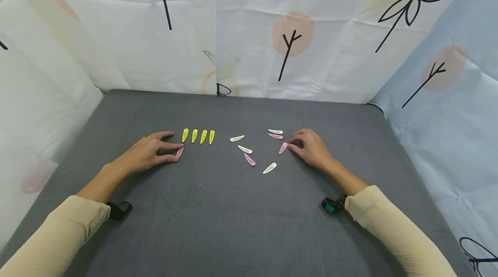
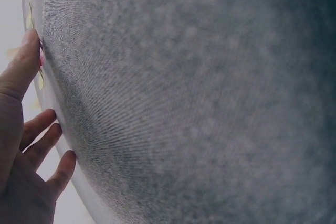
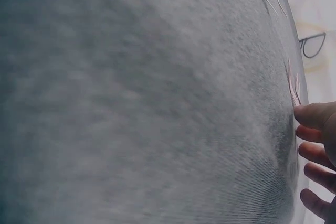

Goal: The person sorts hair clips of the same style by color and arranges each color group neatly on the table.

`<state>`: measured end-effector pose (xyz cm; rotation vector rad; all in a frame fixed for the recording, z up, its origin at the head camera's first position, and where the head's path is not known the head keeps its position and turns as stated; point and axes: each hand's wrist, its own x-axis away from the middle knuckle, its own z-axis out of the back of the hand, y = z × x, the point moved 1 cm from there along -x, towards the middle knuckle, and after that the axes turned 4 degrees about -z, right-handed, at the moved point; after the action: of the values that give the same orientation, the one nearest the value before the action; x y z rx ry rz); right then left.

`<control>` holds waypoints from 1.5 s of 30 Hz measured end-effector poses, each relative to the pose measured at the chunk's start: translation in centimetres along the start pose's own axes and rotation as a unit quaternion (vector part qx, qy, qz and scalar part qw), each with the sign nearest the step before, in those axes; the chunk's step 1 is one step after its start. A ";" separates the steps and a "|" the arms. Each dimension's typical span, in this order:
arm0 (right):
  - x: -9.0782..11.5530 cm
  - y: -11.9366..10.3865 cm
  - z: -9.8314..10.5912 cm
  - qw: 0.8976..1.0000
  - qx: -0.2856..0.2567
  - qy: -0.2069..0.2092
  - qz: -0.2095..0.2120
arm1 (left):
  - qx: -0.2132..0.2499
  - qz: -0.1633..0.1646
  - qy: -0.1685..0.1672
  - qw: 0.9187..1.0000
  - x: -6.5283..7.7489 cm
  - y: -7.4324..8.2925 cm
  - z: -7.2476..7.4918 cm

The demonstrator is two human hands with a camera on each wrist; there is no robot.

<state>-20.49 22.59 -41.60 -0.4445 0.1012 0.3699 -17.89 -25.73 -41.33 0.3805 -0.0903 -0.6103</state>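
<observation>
At the left of the cloth-covered table, my left hand (image 1: 149, 151) pinches a pink snap hair clip (image 1: 180, 152) between thumb and index finger, the clip partly hidden by the fingertips. A row of several yellow hair clips (image 1: 194, 135) lies just beyond it. On the right, my right hand (image 1: 311, 148) has thumb and index fingertips at the upper end of another pink hair clip (image 1: 282, 148), gripping its edge. A white clip (image 1: 275, 131) and a pink clip (image 1: 276, 136) lie side by side beyond that hand. In the right wrist view, the thumb (image 3: 310, 115) meets a pink clip (image 3: 293, 88).
Between the hands lie scattered white clips, one (image 1: 237, 138) at the back, one (image 1: 245, 149) in the middle, one (image 1: 269, 168) nearer, plus a pink clip (image 1: 250, 159). The grey table (image 1: 218, 225) is bordered by patterned fabric walls (image 1: 249, 52).
</observation>
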 end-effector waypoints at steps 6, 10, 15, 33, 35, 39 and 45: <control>0.4 -0.4 -0.2 1.000 -0.020 0.016 0.002 | -0.001 -0.001 0.005 1.000 0.0 0.1 0.1; 0.5 -0.8 -0.1 1.000 -0.027 0.010 -0.011 | 0.000 0.000 0.007 1.000 0.0 0.2 0.1; 0.7 -1.1 -0.1 0.999 -0.023 -0.004 -0.029 | -0.001 0.000 0.010 1.000 0.0 0.2 0.1; 0.7 -1.4 -0.5 1.000 0.001 -0.013 -0.017 | 0.000 0.002 0.007 1.000 -0.1 0.1 0.0; 0.7 -1.4 -0.6 1.000 0.007 -0.014 -0.012 | 0.001 0.003 0.008 1.000 -0.1 0.0 0.0; 0.6 -1.4 -0.6 1.000 0.017 -0.019 -0.005 | 0.000 0.003 0.007 1.000 -0.1 0.0 0.0; 0.6 -1.5 -0.5 0.999 0.025 -0.025 0.000 | -0.004 -0.002 0.012 1.000 0.0 0.0 -0.1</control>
<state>-19.43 21.32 -41.58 -0.3863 0.0622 0.3764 -17.89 -25.66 -41.42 0.3793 -0.0647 -0.6092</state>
